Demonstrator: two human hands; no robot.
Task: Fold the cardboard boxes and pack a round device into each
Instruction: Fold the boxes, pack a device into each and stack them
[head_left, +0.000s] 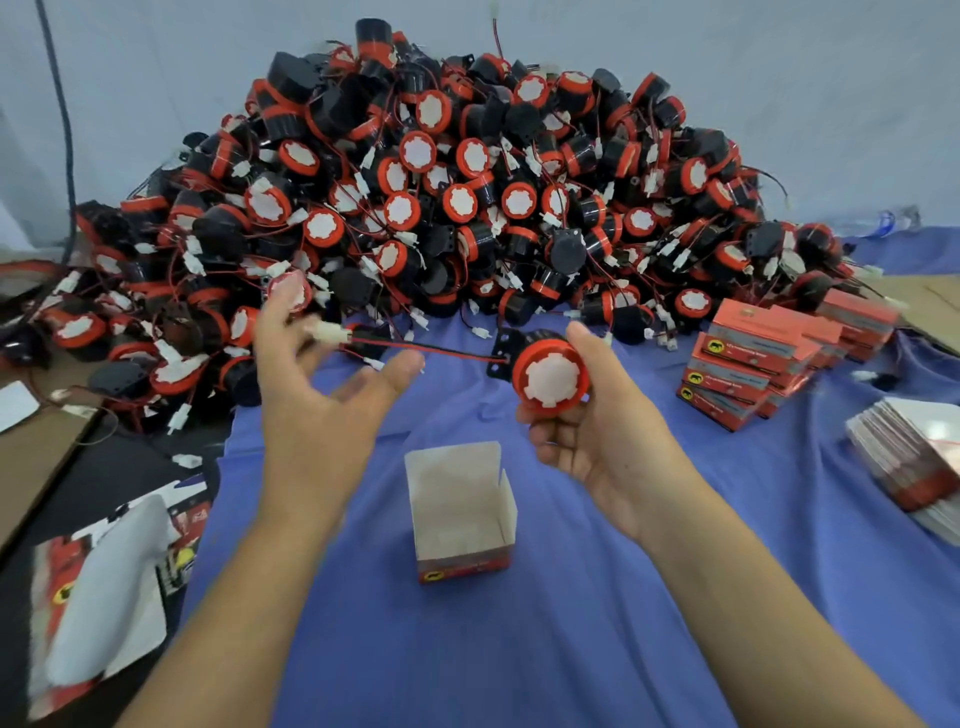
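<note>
Open box (457, 486) stands upright on the blue cloth (571, 597), between the forearms. Just beyond it, the right hand (597, 431) grasps a round device (550, 376), fingers curled around its rim. Its wire (431, 351) stretches left to a white connector (330, 332) at the left hand (317, 410). That's blurred, so I can't tell the grip. Behind, the device pile (441, 182).

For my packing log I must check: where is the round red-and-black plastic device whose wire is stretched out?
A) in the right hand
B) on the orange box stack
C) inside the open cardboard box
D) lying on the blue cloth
A: the right hand grips the round red-and-black plastic device in the air, apart from the open cardboard box.
</note>
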